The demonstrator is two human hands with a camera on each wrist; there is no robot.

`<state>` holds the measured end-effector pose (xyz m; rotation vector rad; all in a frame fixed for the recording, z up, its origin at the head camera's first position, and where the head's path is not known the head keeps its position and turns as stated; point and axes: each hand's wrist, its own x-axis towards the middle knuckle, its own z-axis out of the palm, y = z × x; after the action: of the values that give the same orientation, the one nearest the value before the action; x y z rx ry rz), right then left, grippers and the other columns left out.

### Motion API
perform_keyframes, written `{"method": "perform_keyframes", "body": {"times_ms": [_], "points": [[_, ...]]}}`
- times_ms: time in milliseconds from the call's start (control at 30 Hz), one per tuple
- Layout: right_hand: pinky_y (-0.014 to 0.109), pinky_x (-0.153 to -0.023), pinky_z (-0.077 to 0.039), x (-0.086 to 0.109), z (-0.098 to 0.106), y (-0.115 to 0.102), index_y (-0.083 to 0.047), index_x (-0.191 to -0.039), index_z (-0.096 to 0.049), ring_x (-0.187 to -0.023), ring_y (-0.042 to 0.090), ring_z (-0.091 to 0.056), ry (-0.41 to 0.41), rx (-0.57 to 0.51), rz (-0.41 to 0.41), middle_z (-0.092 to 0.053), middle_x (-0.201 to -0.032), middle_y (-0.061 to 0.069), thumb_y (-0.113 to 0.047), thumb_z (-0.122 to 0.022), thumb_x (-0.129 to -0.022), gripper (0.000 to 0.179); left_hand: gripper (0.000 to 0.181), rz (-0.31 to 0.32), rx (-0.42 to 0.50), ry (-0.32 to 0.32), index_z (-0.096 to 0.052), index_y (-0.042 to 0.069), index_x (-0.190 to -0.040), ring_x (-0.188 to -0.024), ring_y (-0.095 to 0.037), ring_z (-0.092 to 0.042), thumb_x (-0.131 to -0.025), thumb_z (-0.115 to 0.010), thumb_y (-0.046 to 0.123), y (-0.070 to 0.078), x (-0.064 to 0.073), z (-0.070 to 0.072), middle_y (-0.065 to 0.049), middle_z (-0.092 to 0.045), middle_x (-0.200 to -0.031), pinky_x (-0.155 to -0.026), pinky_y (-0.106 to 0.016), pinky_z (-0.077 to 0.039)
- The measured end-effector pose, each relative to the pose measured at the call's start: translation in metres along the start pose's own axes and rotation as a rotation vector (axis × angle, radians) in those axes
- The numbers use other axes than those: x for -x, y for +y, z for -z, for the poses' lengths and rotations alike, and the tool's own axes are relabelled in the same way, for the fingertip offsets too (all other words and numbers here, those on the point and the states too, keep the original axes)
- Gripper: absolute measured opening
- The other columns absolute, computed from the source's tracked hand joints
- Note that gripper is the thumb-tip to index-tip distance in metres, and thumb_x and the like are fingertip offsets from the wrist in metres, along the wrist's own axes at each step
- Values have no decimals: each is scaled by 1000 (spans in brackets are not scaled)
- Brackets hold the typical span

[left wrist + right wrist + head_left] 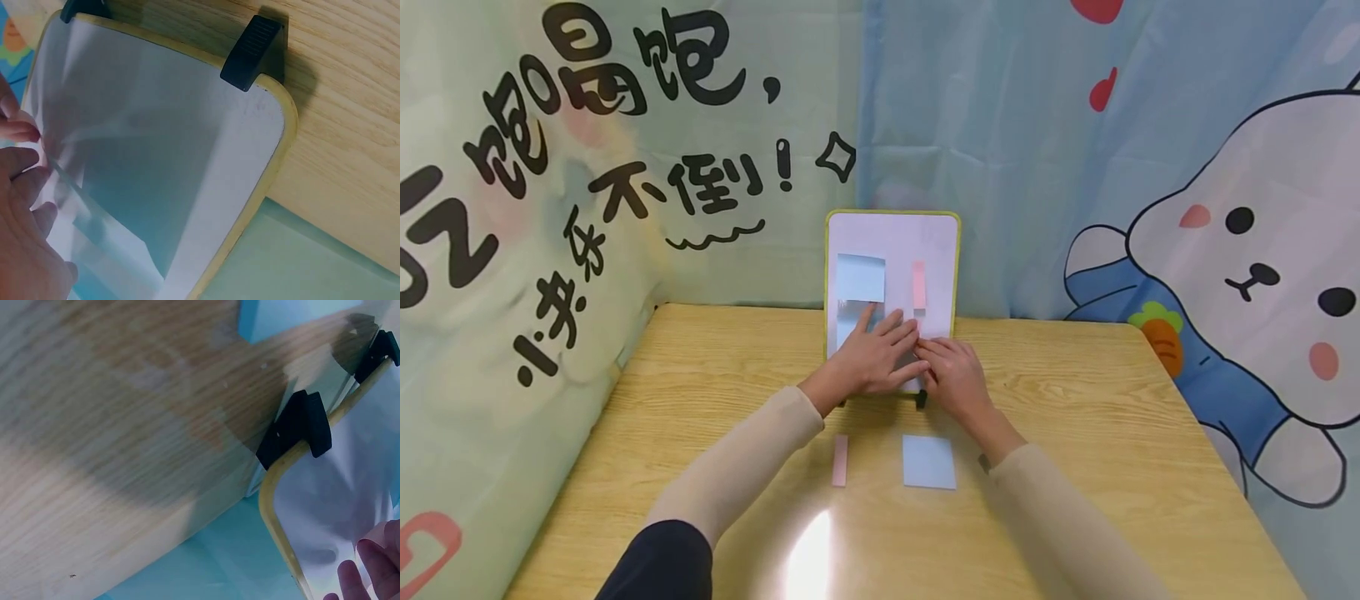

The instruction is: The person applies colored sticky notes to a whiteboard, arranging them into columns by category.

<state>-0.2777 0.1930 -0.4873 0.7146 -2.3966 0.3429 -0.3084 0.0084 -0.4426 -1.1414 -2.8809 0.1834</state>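
Observation:
A whiteboard (936, 242) with a yellow rim stands upright on the table. My left hand (876, 354) rests on its lower part with fingers spread. Just right of it, my right hand (957, 373) has bent fingers with tips at the board. A small pale slip of paper (376, 534) shows between right-hand fingers, mostly hidden. A light blue sticky note (861, 277) hangs at the board's upper left, its lower edge standing away from the surface. At the upper right is a narrow pink sticky strip (919, 285).
On the table in front of the board lie a pink strip pad (840, 461) and a light blue note pad (928, 462). Black clip feet (253, 53) hold the board's bottom edge. A printed cloth (985, 167) hangs behind the table.

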Motion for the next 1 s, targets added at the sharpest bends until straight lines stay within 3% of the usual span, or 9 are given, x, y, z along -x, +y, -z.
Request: {"method": "perform_keyframes", "body": {"times_ms": [200,400,633,800,1000], "points": [[50,-97,-49,2,-1,1,-3,-116,-73,-111,31,-66,-25,1,-12,-71,-120,12,-10,-72,-87,30,71,4,14,3,-22,22,-159,-155,-20,-11,-102,-18,63,-2,-1,-1,5,-22,-165,-122,-58,0],[54,-100,-45,2,-1,4,0,-123,-69,-121,36,-60,-28,46,44,-67,-128,16,-16,-74,-85,41,71,3,49,7,-19,22,-159,-155,-19,-11,-102,-19,63,-2,-1,1,6,-22,-165,-121,-58,-1],[56,-112,-33,1,1,8,-1,-143,-50,-142,36,-39,-185,96,10,-48,-150,15,-30,-64,-93,59,78,1,106,10,-11,19,-160,-155,-19,-11,-100,-22,67,-2,2,0,6,-22,-165,-121,-59,1],[57,-118,-22,3,2,7,-1,-148,-42,-147,37,-30,-288,93,-11,-39,-156,15,-33,-53,-97,61,79,3,127,1,-9,19,-161,-155,-19,-10,-100,-20,67,-2,2,-1,6,-20,-165,-121,-59,3],[59,-119,-16,8,2,4,-2,-150,-40,-147,38,-29,-305,55,-27,-38,-157,15,-30,-52,-99,60,77,10,131,-8,-13,19,-160,-155,-19,-9,-100,-20,67,-2,1,2,5,-20,-165,-121,-59,3]]}}
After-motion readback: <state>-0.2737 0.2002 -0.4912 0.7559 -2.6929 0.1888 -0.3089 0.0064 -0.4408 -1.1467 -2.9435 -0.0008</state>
